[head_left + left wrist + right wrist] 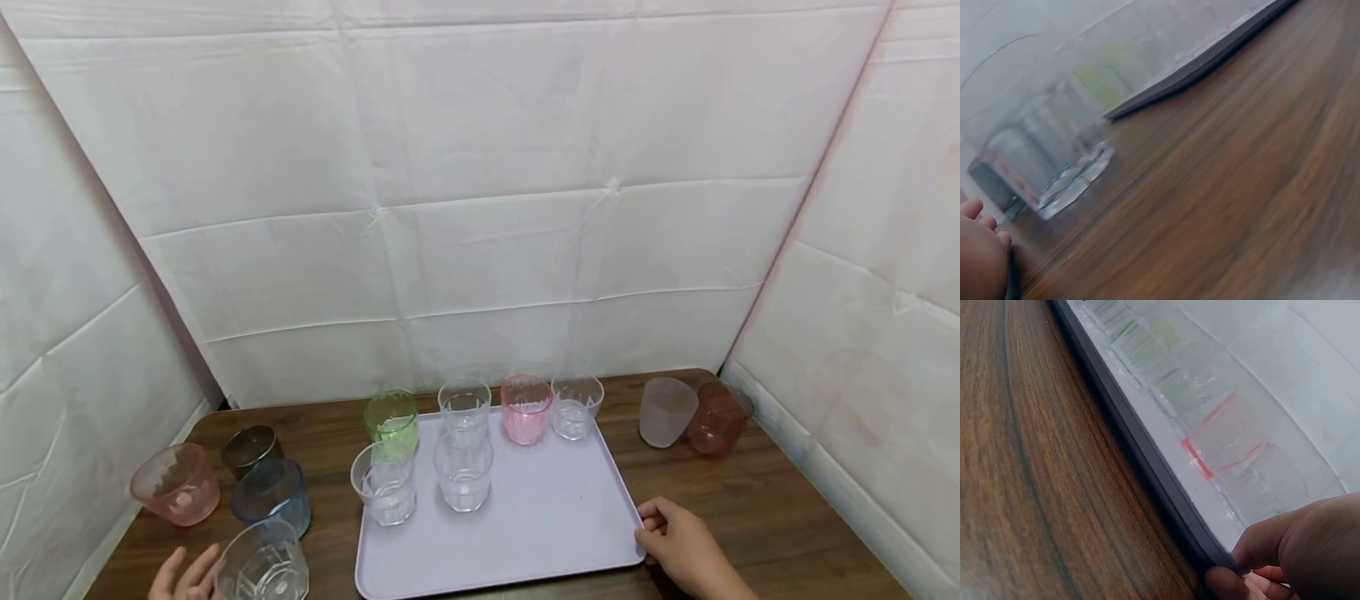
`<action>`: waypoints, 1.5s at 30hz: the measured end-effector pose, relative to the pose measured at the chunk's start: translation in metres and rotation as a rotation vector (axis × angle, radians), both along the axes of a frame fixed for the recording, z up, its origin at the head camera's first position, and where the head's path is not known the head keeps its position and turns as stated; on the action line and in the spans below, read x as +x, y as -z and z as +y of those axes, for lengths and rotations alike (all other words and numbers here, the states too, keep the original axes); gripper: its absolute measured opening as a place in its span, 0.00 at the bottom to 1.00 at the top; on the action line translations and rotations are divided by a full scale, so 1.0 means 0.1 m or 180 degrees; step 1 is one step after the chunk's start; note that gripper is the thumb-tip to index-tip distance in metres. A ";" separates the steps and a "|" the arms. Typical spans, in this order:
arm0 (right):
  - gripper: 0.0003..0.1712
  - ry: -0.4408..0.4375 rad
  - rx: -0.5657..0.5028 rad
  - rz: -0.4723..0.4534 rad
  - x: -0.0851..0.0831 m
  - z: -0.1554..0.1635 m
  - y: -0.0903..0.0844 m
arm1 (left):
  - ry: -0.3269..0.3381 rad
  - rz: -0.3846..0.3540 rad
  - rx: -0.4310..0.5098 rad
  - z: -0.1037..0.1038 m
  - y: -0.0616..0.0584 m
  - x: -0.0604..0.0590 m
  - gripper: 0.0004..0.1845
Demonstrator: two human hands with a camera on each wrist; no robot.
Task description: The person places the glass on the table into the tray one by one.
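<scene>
Okay, from my end this looks like mid-job tray work: cups split between the tray [570,533] and the table [795,517], a hand on either side.

Right hand [686,546]: fingers bent, pinching the tray edge near its front right corner. My guess is it's steadying the tray.

Left hand [183,577]: fingers apart and slightly bent, not wrapped round anything I can see. It's just beside the loose clear cup [264,571], left of the tray; can't tell if they touch, and the thumb is out of frame.

On the tray: pink cup [527,417] and two clear ones along the back, two more clear cups in front of them toward the left. Green cup [393,425] is at the back left corner; can't confirm its base is fully on. Front right is bare.

Off the tray, left: blue cup [277,504], dark cup [251,458], pale red cup [180,492]. Right: frosted cup [666,417] next to the brownish-red cup [718,421].

I read the step as a left-hand cup pickup or release; one frame won't settle which. If pickup, next move calls for a light wrap low on the wall, straight lift, clear of the blue cup. If release, back the fingers out sideways. Either way I'd keep the tray pinned.
</scene>
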State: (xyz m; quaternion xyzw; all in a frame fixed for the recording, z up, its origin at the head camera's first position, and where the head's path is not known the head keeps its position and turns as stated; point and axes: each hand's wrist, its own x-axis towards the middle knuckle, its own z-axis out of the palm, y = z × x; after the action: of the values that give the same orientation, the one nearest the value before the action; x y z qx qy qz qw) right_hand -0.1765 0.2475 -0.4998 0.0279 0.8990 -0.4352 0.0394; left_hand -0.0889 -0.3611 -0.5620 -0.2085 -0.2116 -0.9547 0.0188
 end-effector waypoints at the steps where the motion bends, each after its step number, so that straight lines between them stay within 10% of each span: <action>1: 0.10 -0.0008 -0.0002 0.0008 0.00 0.00 0.00 | 0.0056 0.0273 -0.0094 0.05 -0.01 -0.04 0.22; 6: 0.10 -0.0018 0.0005 0.0017 0.00 0.00 0.00 | -0.0617 0.1162 -0.0467 0.26 0.11 -0.20 0.26; 12: 0.10 -0.0016 0.0005 0.0014 0.00 0.00 0.01 | -0.1293 0.1289 -0.1071 0.40 0.17 -0.30 0.30; 17: 0.10 -0.0026 -0.0005 0.0032 0.00 0.00 0.01 | -0.1647 0.1181 -0.1218 0.56 0.09 -0.25 0.37; 27: 0.10 -0.0034 -0.0020 0.0066 0.00 0.01 0.01 | -0.2481 0.0079 -0.1711 0.97 -0.23 -0.06 0.52; 34: 0.10 -0.0008 -0.0035 -0.0015 0.00 0.00 0.01 | -0.2139 0.0074 -0.1911 0.90 -0.19 -0.10 0.48; 45: 0.10 0.0003 -0.0026 0.0016 0.00 -0.01 0.02 | -0.1327 0.1179 -0.1678 0.94 -0.10 -0.21 0.39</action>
State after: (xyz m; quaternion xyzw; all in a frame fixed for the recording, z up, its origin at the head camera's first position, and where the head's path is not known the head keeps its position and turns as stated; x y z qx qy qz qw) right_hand -0.1768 0.2469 -0.5014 0.0271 0.8973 -0.4389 0.0371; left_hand -0.1102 -0.2671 -0.5518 -0.3277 -0.4807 -0.7893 0.1963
